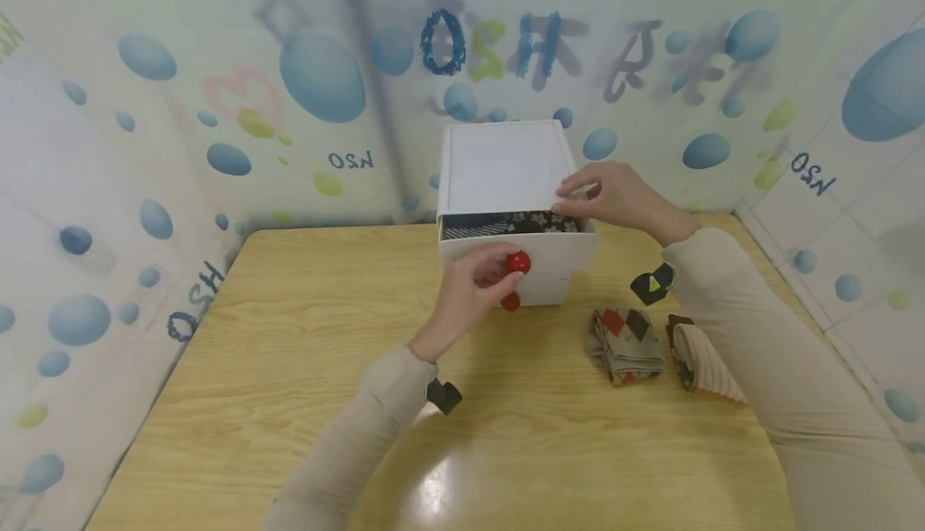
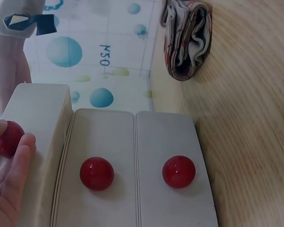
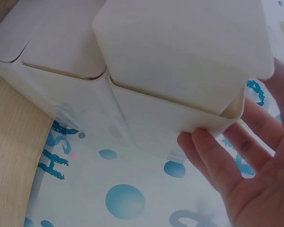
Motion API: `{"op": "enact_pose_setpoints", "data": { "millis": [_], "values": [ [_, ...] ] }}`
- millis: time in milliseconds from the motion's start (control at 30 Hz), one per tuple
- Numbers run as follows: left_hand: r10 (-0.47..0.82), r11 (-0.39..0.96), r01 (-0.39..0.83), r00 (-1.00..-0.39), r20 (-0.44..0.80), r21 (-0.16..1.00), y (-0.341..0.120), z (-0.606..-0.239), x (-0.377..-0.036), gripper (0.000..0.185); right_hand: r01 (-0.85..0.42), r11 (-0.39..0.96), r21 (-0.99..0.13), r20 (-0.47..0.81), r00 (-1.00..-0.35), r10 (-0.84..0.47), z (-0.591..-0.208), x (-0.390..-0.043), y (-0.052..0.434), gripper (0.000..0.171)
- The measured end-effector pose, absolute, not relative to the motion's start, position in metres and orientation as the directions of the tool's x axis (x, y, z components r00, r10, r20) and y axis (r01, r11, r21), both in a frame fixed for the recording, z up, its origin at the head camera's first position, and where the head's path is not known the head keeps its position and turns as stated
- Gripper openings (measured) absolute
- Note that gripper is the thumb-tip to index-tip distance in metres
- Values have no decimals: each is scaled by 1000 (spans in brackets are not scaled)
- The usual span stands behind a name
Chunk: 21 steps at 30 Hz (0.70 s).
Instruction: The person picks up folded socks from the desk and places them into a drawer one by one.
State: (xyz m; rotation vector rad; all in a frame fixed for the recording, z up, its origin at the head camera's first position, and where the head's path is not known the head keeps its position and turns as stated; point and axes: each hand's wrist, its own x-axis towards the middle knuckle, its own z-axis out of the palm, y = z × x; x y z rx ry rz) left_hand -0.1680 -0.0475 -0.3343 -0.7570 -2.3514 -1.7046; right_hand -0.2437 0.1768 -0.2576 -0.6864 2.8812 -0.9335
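My left hand (image 1: 473, 290) pinches the round red knob (image 1: 517, 263) of the top drawer of the small white plastic drawer box (image 1: 506, 165), at the far edge of the wooden worktop (image 1: 289, 370). The drawer is slightly out toward me, and its sliding axis runs from far edge to near edge. My right hand (image 1: 614, 194) rests with relaxed fingers on the box's right top corner. The left hand is nearer to the knob.

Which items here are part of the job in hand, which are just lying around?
In use:
- white drawer box
- top drawer, pulled out, patterned socks inside
- its red knob, pinched by the left hand
- right hand on the box's top edge

Lying about:
- argyle socks
- ribbed socks
- lower knob
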Motion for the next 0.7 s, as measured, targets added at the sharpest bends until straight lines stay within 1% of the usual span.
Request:
{"op": "enact_pose_setpoints", "data": {
  "millis": [167,300,533,700],
  "values": [
    [315,224,460,-868,383,859,-47,-315,-163,27,-401,723,-562,95,-900,-425,-257,-243,177,36],
    [308,241,458,-872,380,856,-46,-313,-168,27,-402,730,-553,98,-901,-422,-255,-242,176,36],
    [298,270,479,-866,401,835,-47,-343,-197,28,-380,739,-556,79,-909,-409,-255,-245,176,37],
    [310,291,480,-866,393,828,-48,-341,-201,28,-389,738,-552,86,-906,-414,-254,-244,175,37]
  ]
}}
